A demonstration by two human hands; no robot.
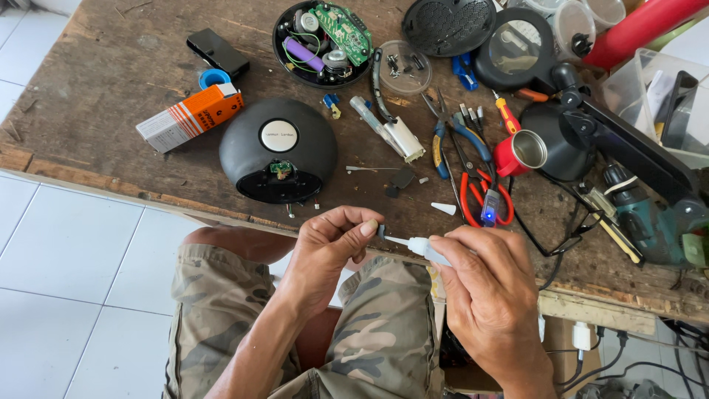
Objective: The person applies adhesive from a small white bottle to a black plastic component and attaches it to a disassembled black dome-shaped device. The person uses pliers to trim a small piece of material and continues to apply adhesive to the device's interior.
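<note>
While the left hand (pixel 332 240) pinches a small dark part (pixel 381 231) at the bench edge (pixel 111 185), the right hand (pixel 484 277) grips a glue tube (pixel 427 248), nozzle touching the part.

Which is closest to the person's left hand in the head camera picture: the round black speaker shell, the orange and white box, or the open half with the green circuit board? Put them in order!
From the left hand:
1. Round black speaker shell, just above it.
2. Orange and white box, up and to the left.
3. Open half with the green circuit board, at the table's far edge.

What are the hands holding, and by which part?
Right hand grips a small glue tube by its body. Left hand pinches a tiny dark part by its edge at the nozzle.
</note>
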